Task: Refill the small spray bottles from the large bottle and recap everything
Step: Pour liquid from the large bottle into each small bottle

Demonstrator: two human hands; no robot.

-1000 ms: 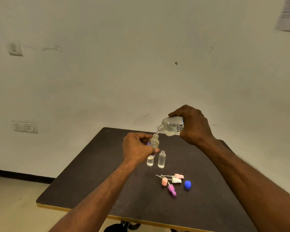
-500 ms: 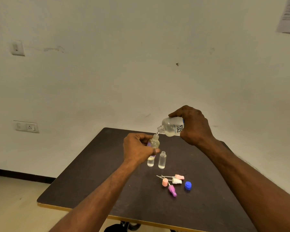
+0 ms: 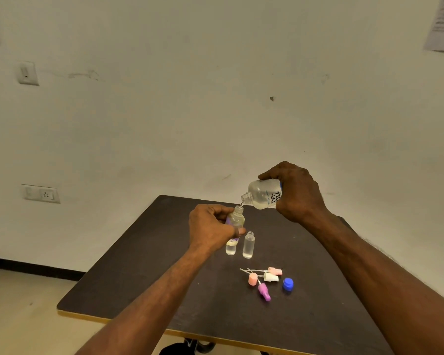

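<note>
Your right hand (image 3: pixel 296 193) has its grip wrapped round the large bottle (image 3: pixel 263 194), fingers curled over the top and the body tipped nearly flat, its open neck pointing left and down above the middle of the bench (image 3: pixel 144 265). Your left hand (image 3: pixel 210 230) has its fingers and thumb curled round a small spray bottle (image 3: pixel 235 219) with a purple label, held up off the bench and roughly upright — its open mouth sits just under the large bottle's neck, almost touching it. Below your left hand, two more small bottles stand uncapped on the bench: one (image 3: pixel 230 249) partly hidden behind your fingers, the other (image 3: pixel 248 245) just to its right. Nearer to you, toward the right edge, the spray heads lie in a loose cluster — a pink one (image 3: pixel 275 271), a white one (image 3: pixel 271 277), a peach one (image 3: pixel 252 279) and a purple one (image 3: pixel 264 292) — with the blue cap (image 3: pixel 287 284) just beside them on the right.
</note>
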